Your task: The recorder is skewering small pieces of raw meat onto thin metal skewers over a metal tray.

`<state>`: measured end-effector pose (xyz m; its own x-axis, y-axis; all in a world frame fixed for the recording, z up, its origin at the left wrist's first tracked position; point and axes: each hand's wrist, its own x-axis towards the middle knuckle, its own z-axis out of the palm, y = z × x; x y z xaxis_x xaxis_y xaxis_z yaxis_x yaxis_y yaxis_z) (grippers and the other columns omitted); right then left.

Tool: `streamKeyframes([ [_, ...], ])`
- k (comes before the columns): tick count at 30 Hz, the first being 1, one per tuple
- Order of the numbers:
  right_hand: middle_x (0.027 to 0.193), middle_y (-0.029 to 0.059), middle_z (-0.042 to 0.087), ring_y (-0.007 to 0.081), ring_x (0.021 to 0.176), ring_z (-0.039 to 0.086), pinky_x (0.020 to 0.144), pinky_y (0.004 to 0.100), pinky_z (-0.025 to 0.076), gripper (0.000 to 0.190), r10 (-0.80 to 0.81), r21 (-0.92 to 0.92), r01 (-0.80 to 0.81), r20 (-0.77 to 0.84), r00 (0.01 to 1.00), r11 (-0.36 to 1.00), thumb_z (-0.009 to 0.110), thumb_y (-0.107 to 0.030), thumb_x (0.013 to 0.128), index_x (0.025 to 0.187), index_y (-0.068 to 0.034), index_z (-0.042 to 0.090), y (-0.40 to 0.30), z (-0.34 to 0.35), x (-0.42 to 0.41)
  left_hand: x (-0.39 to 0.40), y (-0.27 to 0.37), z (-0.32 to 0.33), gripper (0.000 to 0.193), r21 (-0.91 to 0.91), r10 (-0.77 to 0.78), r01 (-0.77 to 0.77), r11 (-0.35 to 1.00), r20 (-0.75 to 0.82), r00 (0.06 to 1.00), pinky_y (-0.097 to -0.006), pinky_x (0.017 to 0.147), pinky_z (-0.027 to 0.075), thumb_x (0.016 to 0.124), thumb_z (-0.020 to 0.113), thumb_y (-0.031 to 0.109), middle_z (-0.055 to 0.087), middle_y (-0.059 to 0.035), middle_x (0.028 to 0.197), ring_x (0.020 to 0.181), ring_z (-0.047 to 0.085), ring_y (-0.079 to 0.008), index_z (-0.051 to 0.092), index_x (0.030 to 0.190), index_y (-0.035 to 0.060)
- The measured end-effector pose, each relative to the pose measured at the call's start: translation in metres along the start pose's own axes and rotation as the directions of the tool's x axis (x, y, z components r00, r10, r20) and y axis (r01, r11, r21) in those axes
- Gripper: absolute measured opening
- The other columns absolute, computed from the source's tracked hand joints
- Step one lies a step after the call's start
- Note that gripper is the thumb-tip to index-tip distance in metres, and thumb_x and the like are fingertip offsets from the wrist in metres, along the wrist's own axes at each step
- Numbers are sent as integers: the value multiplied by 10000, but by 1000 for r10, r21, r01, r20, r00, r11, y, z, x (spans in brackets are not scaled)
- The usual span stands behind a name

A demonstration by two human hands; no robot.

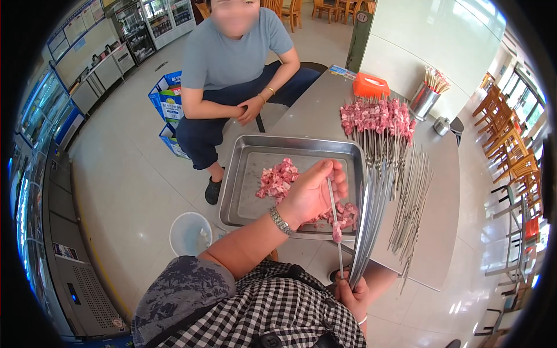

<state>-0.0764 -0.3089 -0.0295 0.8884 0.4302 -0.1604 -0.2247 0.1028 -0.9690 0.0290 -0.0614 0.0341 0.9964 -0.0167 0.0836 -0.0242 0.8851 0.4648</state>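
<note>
My left hand [315, 191], with a metal watch at the wrist, is curled over a steel tray [228, 182], its palm beside the upper end of a metal skewer [332, 195]. Whether its fingers grip anything is unclear. One meat piece [337, 232] sits partway down that skewer. My right hand [353, 296] is closed around the skewer's lower end and a bundle of flat metal skewers [370, 222]. Raw meat pieces [277, 180] lie in the tray, with more meat [346, 216] near its lower right corner, partly behind my left hand.
Loaded meat skewers [378, 117] and bare skewers [411, 204] lie on the grey table [439, 243]. Behind them are an orange tissue box [370, 85], a metal holder of sticks [424, 102] and a small lidded pot [441, 126]. A white bucket [190, 235] stands on the floor; a person [237, 61] sits opposite, hands together.
</note>
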Motion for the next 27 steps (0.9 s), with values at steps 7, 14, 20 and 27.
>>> streamKeyframes([
  [7, 602, 1, 508, 65, 491, 459, 457, 209, 367, 155, 35, -30, -34, 13, 999, 999, 510, -5, 890, 1041, 15, 536, 2, -6, -5, 5, 6, -15, 202, -31, 38, -37, 999, 24, 999, -294, 717, 411, 967, 420, 281, 468, 17, 772, 714, 445, -125, 541, 941, 121],
  [14, 604, 4, 522, 70, 489, 468, 459, 209, 375, 154, 39, -27, -39, 11, 999, 999, 511, -20, 894, 1042, 14, 538, -4, -3, 0, 0, 6, -2, 179, 74, 61, -65, 995, 47, 997, -304, 716, 415, 958, 436, 262, 475, -4, 770, 709, 457, -153, 527, 944, 108],
  [20, 600, 8, 528, 72, 490, 472, 461, 210, 377, 149, 29, -29, -30, -17, 999, 999, 513, -26, 894, 1035, 10, 541, -1, -4, 1, -2, 0, -2, 183, 93, 54, -66, 993, 123, 991, -311, 691, 412, 959, 432, 264, 481, -20, 769, 714, 475, -171, 507, 950, 96],
  [27, 589, 4, 522, 70, 480, 469, 453, 209, 375, 139, 18, -10, -18, -21, 1000, 1000, 509, -16, 889, 1020, 16, 544, -1, -8, -7, 2, 2, -9, 195, 70, 114, -117, 991, 48, 992, -319, 719, 438, 971, 400, 264, 536, -27, 846, 802, 554, -187, 505, 969, 100],
])
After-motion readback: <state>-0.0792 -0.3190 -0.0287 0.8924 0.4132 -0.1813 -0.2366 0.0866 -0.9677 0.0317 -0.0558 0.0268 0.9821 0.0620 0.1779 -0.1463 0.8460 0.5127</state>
